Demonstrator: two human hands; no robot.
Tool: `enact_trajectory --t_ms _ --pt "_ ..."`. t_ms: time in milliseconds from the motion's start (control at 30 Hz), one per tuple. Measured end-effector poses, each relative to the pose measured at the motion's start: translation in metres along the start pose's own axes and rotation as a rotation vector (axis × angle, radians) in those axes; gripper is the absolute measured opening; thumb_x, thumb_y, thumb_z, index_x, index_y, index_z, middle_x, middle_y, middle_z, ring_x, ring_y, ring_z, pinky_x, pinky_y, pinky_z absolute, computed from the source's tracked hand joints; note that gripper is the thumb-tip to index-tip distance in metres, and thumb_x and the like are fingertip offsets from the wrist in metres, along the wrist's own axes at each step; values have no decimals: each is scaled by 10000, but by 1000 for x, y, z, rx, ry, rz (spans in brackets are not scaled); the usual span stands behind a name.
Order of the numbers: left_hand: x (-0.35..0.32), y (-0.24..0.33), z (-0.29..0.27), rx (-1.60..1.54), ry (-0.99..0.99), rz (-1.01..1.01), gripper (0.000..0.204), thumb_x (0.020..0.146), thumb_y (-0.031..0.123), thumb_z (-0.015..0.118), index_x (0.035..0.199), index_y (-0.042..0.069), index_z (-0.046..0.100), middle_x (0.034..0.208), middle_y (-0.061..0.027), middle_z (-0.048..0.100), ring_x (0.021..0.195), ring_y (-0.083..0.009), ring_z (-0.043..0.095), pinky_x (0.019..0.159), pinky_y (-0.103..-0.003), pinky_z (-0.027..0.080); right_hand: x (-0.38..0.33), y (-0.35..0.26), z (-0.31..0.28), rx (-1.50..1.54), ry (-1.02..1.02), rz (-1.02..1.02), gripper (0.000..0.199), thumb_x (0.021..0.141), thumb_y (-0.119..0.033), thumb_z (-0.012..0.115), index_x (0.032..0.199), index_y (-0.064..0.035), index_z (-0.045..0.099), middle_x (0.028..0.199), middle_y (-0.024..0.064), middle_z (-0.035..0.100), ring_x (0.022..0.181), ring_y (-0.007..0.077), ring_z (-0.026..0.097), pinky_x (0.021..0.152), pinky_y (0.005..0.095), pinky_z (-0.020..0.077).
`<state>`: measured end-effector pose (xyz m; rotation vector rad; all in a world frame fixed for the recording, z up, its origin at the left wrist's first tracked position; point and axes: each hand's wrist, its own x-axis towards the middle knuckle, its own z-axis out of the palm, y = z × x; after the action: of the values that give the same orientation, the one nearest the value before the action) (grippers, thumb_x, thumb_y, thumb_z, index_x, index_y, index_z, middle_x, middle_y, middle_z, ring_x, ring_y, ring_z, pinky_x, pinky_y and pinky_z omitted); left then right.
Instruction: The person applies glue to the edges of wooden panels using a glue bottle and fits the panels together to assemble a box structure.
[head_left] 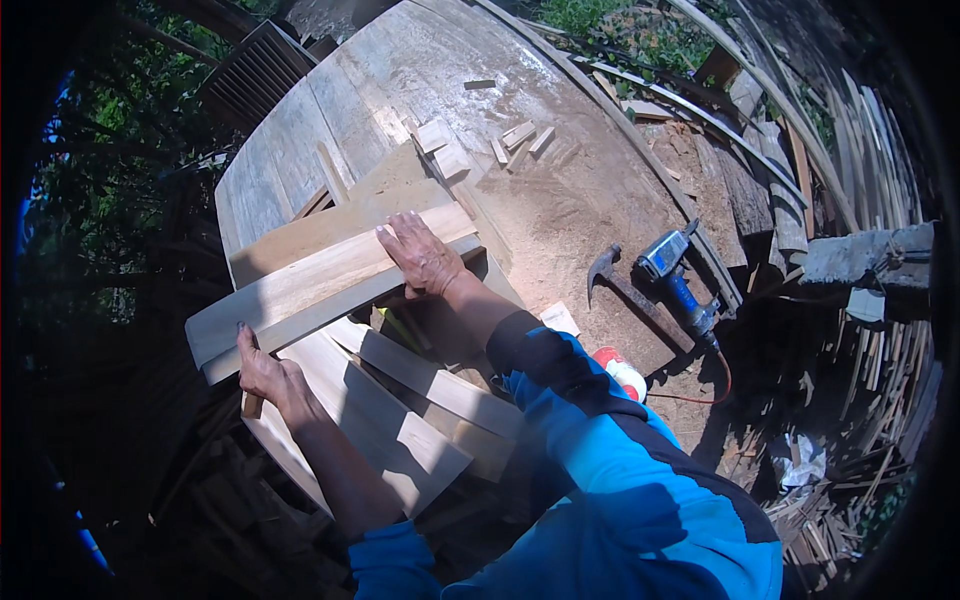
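A pale wooden board [318,272] lies slantwise in front of me, its long near edge in shade. Around its near left end, my left hand [268,372] is closed, thumb up on the edge. My right hand [422,258] grips the other end, fingers over the top face and thumb at the near edge. Just beyond this board is another wide wooden panel [345,215]. Below it, nearer my body, several loose planks [395,425] lie overlapping, partly in shadow. What the board rests on is hidden beneath it.
On the worktable [400,65], right of my right arm, lie a claw hammer [640,300] and a blue and grey nail gun [680,280] with a red hose. Close to my sleeve is a red and white container [622,374]. Small offcuts [518,140] lie farther back; timber strips [875,160] are stacked right.
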<state>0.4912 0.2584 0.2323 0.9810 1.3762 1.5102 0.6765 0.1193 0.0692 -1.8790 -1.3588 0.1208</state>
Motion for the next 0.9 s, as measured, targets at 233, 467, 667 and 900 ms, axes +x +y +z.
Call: enact_trajectory --t_ms 233,467,667,900 --pt "-3 1 6 43 48 -6 276 799 107 780 895 -130 675 896 -123 675 756 -178 618 707 -304 535 4 4 4 4 11 -9 1167 396 -268 905 1407 -13 379 1394 268 427 1338 421 395 1179 480 263" --pt "23 -5 18 24 39 -36 303 769 77 799 948 -127 666 966 -130 678 798 -210 643 727 -352 565 22 10 12 20 13 22 1166 399 -264 915 1412 -39 382 1386 257 430 1325 451 395 1171 486 275" --pt "24 -4 36 30 63 -61 316 767 49 793 1012 -101 661 1045 -131 675 863 -231 658 770 -381 575 39 20 17 21 38 8 1172 396 -270 924 1410 -45 380 1397 253 424 1324 453 396 1165 489 284" --pt "63 -30 28 -139 -81 -41 370 757 17 783 1071 -114 637 1094 -138 663 944 -241 642 881 -368 533 47 24 21 5 46 -10 1107 432 -235 908 1393 -39 398 1381 257 427 1324 445 392 1165 483 284"
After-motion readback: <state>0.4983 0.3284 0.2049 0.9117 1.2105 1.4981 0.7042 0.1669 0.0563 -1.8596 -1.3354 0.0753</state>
